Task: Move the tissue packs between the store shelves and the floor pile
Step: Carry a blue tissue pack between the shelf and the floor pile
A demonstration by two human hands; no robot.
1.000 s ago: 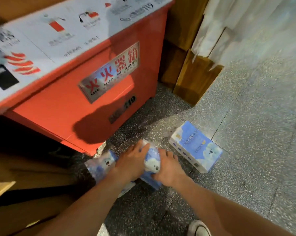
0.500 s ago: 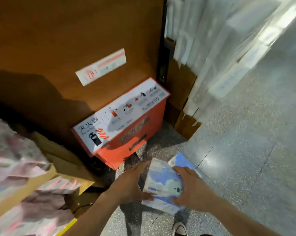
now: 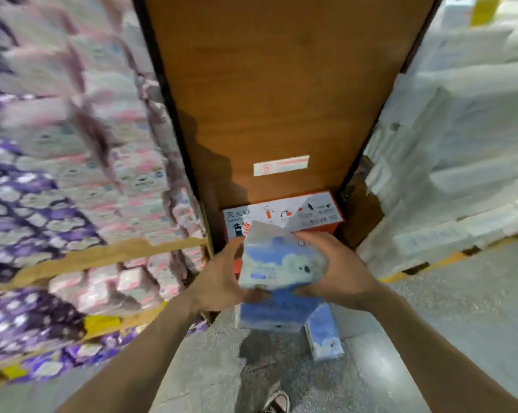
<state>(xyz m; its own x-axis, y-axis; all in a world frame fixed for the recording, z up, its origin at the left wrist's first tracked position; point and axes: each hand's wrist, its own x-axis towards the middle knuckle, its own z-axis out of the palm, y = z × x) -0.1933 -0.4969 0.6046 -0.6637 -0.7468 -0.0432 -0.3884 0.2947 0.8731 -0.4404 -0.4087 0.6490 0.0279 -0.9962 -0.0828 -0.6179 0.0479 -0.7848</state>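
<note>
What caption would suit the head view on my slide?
Left hand and right hand hold a blue tissue pack in front of an orange fire box, between stocked shelves.

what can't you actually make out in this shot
Head view, the only one:
Print on the shelf packs at left: smeared by motion blur.
Lower blue pack: its top is covered by the held tissue pack, the left hand and the right hand, so gripped or lying on the floor, cannot tell.
Label on the wood panel: too small to read.
Shoe: cut off by the bottom edge.
</note>
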